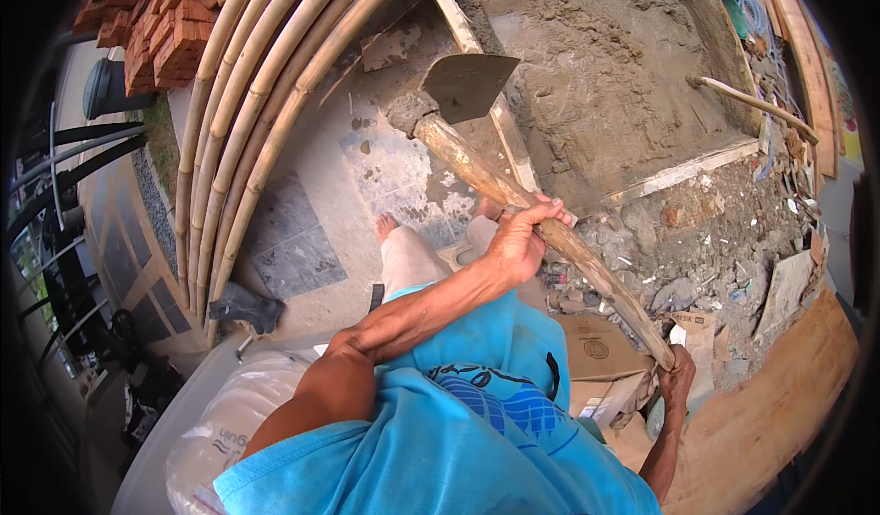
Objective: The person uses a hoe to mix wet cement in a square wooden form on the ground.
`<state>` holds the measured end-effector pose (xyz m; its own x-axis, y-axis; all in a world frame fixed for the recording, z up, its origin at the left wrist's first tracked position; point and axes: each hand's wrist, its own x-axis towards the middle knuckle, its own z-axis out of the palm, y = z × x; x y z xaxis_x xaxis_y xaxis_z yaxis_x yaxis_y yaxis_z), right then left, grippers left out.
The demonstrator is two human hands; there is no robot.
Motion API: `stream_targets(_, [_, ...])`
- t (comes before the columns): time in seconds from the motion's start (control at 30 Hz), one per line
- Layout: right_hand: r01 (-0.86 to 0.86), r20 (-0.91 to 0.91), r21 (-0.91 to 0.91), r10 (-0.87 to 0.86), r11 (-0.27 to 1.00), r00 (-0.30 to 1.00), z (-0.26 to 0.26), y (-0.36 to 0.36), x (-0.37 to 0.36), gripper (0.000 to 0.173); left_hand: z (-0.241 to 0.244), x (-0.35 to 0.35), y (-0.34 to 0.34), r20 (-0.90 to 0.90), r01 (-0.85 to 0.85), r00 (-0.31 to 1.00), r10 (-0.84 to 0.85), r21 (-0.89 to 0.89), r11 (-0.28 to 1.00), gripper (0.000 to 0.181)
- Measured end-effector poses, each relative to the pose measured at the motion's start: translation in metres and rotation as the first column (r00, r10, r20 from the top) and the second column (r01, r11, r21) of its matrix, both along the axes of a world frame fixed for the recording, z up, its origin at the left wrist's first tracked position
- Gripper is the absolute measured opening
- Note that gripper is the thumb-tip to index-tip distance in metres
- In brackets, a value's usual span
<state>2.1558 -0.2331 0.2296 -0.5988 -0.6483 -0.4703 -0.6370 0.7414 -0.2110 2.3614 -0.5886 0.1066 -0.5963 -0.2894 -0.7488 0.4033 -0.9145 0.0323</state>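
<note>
My left hand [526, 240] is wrapped around the middle of the wooden handle of a hoe [474, 161]. Lower down, at the handle's butt end, my right hand [677, 377] grips the same shaft. The hoe's broad metal blade [471, 89] is raised over the wooden side board [514, 140] of a mixing bed. A lump of wet mortar [411, 111] clings around the hoe's head. Beyond the board spreads grey-brown wet mortar [591, 68], its surface rough and partly furrowed. My bare feet are on the splattered tile floor [392, 164].
Long bamboo poles [258, 102] lean at the left, with stacked red bricks [179, 34] behind them. A black rubber boot [247, 307] lies near their lower ends. Rubble [687, 240], a cardboard box [598, 346] and a plywood sheet [763, 384] are at the right. Another wooden handle [756, 102] crosses the bed's right edge.
</note>
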Motion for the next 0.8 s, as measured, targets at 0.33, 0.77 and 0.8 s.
stream_targets(0.33, [-0.304,0.206,-0.008,0.299,0.953,0.932,-0.056,-0.278,0.062,0.031,-0.199,0.114,-0.168,0.375,-0.318,0.858,0.35,-0.148,0.937,0.014])
stream_targets(0.77, [-0.528,0.292,0.053,0.492,0.848,0.82,-0.207,-0.483,0.066,0.034,-0.287,0.076,-0.233,0.37,-0.446,0.849,0.377,0.121,0.887,0.031])
stream_targets(0.8, [-0.526,0.294,0.076,0.485,0.847,0.823,-0.216,-0.489,0.06,0.034,-0.283,0.065,-0.241,0.41,-0.432,0.836,0.364,0.084,0.898,0.033])
